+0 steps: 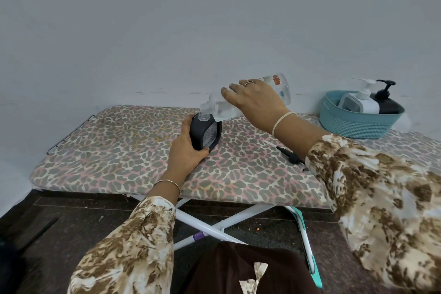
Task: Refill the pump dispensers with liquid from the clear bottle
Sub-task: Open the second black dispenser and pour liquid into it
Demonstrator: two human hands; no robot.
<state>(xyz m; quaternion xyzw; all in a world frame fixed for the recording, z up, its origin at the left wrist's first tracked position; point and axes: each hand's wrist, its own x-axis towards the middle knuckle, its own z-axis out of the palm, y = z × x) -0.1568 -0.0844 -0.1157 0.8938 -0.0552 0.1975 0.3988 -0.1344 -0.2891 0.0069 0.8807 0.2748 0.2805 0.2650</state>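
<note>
A dark grey dispenser (207, 135) with a clear round window stands upright on the leopard-print board (119, 150), its pump off. My left hand (185, 150) grips its left side near the base. My right hand (254, 100) holds the clear bottle (281, 88) tipped down to the left, its mouth at the dispenser's open neck. The black pump head (290, 154) with its tube lies on the board to the right, partly hidden by my right sleeve.
A teal basket (358, 124) at the board's far right holds a white pump dispenser (366, 100), a black pump dispenser (385, 100) and a grey-white container (348, 102). The wall runs close behind the board. White crossed legs and dark floor lie below.
</note>
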